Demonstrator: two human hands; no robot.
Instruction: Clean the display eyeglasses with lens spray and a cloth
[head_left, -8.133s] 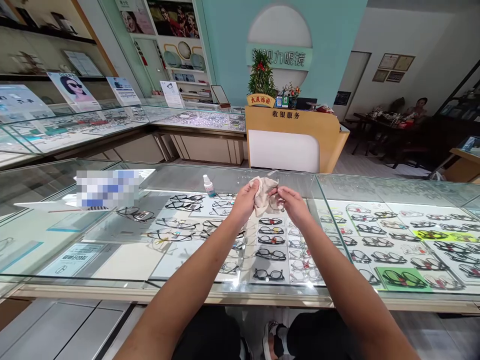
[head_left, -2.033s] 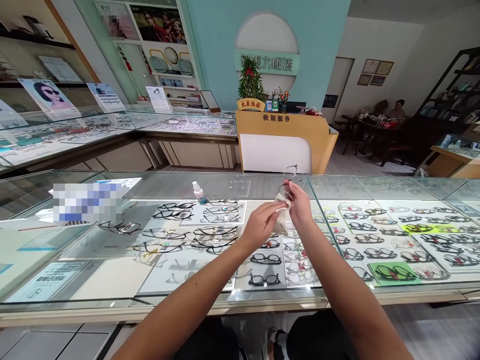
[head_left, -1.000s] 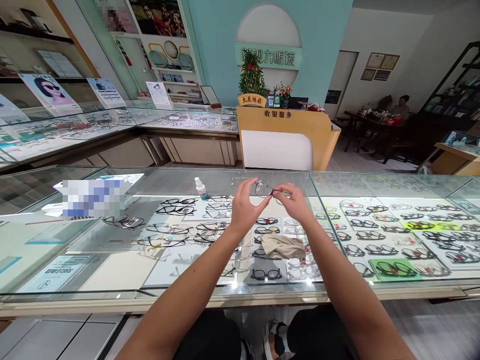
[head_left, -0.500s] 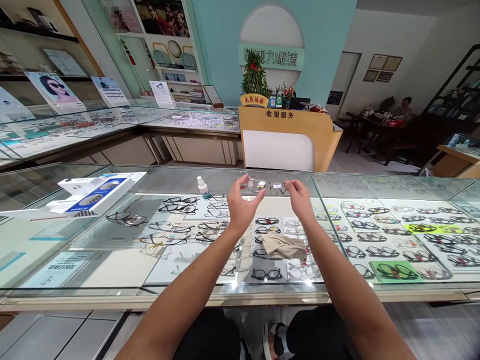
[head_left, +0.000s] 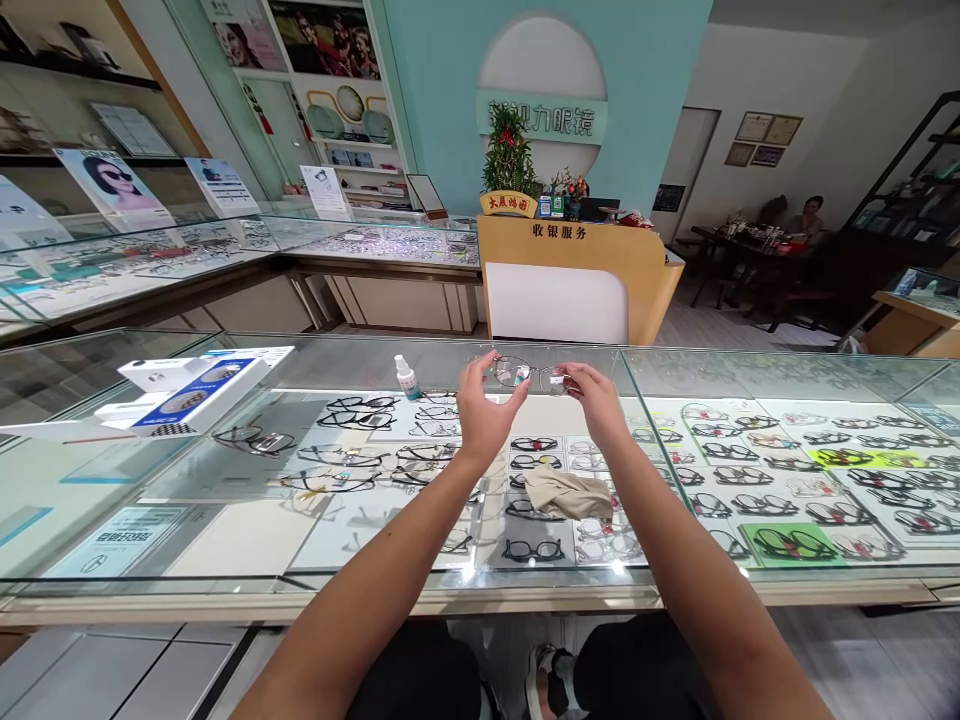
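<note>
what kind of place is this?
Almost certainly an eyewear shop. Glass display counters hold rows of spectacle frames, a wooden cashier desk stands behind, and eyewear posters line the wall. The left hand and right hand hold a pair of glasses above the counter.

The room was an optical shop with a teal back wall (head_left: 645, 60) bearing a white round panel (head_left: 541, 60) and a sign of raised characters. Before it stood a wooden cashier desk (head_left: 577, 270) with a white front, topped by a small potted tree (head_left: 508, 150). Glass display counters (head_left: 375, 245) ran along the left side, under shelves and posters (head_left: 112, 185). The near glass counter (head_left: 225, 500) spanned the foreground. To the right, white walls carried framed certificates (head_left: 765, 135) beside a doorway (head_left: 686, 165), and a dark table (head_left: 742, 250) stood on the pale grey floor (head_left: 720, 325). Lighting was even and bright.
</note>
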